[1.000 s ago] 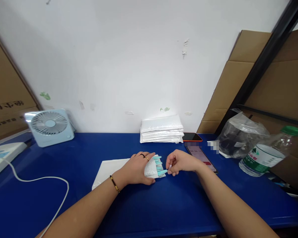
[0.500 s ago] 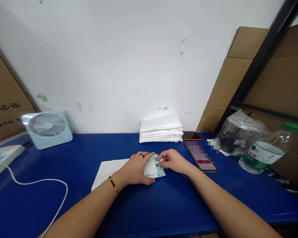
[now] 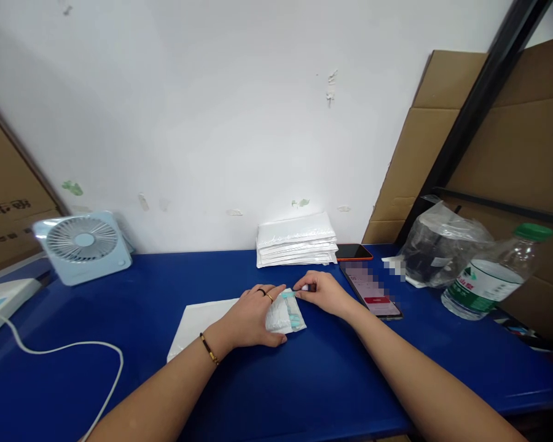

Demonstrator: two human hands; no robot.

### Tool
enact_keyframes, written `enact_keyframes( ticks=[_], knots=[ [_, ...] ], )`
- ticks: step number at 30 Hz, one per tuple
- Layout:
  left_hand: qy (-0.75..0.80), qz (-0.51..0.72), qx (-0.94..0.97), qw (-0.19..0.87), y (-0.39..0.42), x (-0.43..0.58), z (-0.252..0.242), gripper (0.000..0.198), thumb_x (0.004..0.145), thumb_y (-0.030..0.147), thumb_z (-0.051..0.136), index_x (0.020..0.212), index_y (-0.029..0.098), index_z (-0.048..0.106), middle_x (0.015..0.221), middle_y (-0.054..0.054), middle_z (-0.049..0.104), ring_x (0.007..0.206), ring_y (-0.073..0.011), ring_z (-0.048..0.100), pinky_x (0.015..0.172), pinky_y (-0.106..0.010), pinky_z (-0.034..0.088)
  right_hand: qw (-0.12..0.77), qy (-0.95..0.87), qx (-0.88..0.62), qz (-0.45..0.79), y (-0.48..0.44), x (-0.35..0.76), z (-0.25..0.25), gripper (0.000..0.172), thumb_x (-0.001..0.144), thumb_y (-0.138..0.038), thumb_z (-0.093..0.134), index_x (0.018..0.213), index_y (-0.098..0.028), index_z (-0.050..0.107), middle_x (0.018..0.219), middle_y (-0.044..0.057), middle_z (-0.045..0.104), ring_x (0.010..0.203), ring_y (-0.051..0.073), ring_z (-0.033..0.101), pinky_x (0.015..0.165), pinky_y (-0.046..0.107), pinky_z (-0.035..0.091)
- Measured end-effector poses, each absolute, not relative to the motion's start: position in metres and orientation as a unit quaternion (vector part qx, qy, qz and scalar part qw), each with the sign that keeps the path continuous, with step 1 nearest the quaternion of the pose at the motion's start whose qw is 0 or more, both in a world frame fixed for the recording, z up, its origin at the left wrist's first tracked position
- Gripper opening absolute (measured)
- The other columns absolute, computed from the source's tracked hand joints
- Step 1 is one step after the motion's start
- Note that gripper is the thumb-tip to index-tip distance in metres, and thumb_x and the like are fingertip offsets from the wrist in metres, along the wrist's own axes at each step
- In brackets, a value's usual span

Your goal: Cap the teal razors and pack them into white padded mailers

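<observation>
A white padded envelope (image 3: 203,316) lies flat on the blue table, its mouth toward the right. My left hand (image 3: 253,316) spans it near that mouth, fingers on the far edge and thumb at the near edge, gripping it. Slim teal pieces (image 3: 295,320) show in the mouth, partly inside clear plastic; their exact kind is too small to make out. With thumb and forefinger, my right hand (image 3: 320,293) pinches the end of one slim teal piece (image 3: 287,294) at the mouth's far corner.
Behind the hands, a stack of white padded envelopes (image 3: 297,242) stands against the wall. Two phones, one with a lit screen (image 3: 373,291), lie to the right, near a bagged dark container (image 3: 424,252) and a water bottle (image 3: 483,288). A small fan (image 3: 85,245) and a white cable (image 3: 74,345) are left.
My right hand has shifted slightly up, to the far corner of the envelope's mouth, with a teal piece at its fingertips. My left hand keeps its hold. The camera view has tilted slightly.
</observation>
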State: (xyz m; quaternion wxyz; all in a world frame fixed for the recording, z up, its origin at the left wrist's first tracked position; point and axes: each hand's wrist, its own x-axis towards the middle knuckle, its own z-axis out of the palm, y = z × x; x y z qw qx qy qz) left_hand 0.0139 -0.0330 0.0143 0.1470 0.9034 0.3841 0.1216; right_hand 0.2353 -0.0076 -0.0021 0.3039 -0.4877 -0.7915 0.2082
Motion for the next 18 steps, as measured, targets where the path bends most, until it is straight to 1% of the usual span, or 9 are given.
enact_keyframes(
  ticks=[2,6,8,11,13,15,18],
  knots=[
    [0.384,0.122,0.904,0.145,-0.033,0.014,0.014,0.097,0.056,0.055,0.068,0.138,0.025,0.027,0.134,-0.009,0.041,0.121,-0.0310,0.035,0.098,-0.043,0.031,0.306,-0.796,-0.483,0.200,-0.007,0.234,-0.005,0.013,0.072,-0.027,0.064,0.082,-0.023,0.072,0.078,0.002,0.061,0.067,0.013,0.054,0.061,0.024,0.041],
    [0.384,0.125,0.904,0.141,-0.033,0.014,0.013,0.096,0.056,0.054,0.068,0.138,0.024,0.027,0.134,-0.009,0.041,0.121,-0.0307,0.036,0.099,-0.042,0.031,0.302,-0.815,-0.443,0.220,-0.006,0.230,-0.008,0.013,0.074,-0.023,0.061,0.081,-0.024,0.072,0.078,0.001,0.063,0.070,0.013,0.056,0.063,0.023,0.042],
    [0.385,0.126,0.903,0.145,-0.033,0.014,0.014,0.096,0.056,0.054,0.067,0.138,0.024,0.027,0.133,-0.009,0.042,0.121,-0.0308,0.036,0.098,-0.042,0.031,0.297,-0.808,-0.457,0.222,-0.007,0.231,-0.007,0.014,0.071,-0.024,0.064,0.083,-0.023,0.072,0.078,0.001,0.064,0.067,0.012,0.056,0.060,0.023,0.041],
    [0.381,0.126,0.904,0.146,-0.033,0.013,0.014,0.097,0.056,0.054,0.068,0.138,0.024,0.027,0.133,-0.009,0.042,0.121,-0.0307,0.035,0.098,-0.042,0.031,0.277,-0.803,-0.474,0.233,-0.007,0.233,-0.006,0.015,0.068,-0.024,0.066,0.082,-0.023,0.071,0.073,0.000,0.065,0.060,0.012,0.055,0.055,0.022,0.040],
    [0.377,0.127,0.906,0.144,-0.032,0.013,0.014,0.096,0.055,0.054,0.068,0.137,0.023,0.027,0.133,-0.009,0.042,0.121,-0.0303,0.036,0.099,-0.042,0.030,0.279,-0.814,-0.454,0.232,-0.006,0.228,-0.007,0.012,0.071,-0.021,0.063,0.079,-0.022,0.071,0.072,0.000,0.064,0.060,0.011,0.054,0.056,0.021,0.040],
    [0.374,0.127,0.907,0.144,-0.032,0.013,0.014,0.094,0.056,0.054,0.068,0.136,0.024,0.029,0.133,-0.009,0.043,0.121,-0.0300,0.036,0.099,-0.042,0.030,0.293,-0.824,-0.429,0.225,-0.006,0.222,-0.007,0.013,0.073,-0.018,0.060,0.079,-0.021,0.071,0.075,0.000,0.064,0.062,0.011,0.055,0.059,0.022,0.041],
    [0.376,0.129,0.906,0.146,-0.032,0.013,0.014,0.093,0.056,0.054,0.068,0.136,0.024,0.031,0.132,-0.008,0.043,0.120,-0.0299,0.037,0.099,-0.041,0.031,0.292,-0.824,-0.418,0.247,-0.008,0.222,-0.002,0.015,0.076,-0.020,0.058,0.084,-0.021,0.070,0.075,0.000,0.064,0.064,0.011,0.055,0.061,0.022,0.041]
  ],
)
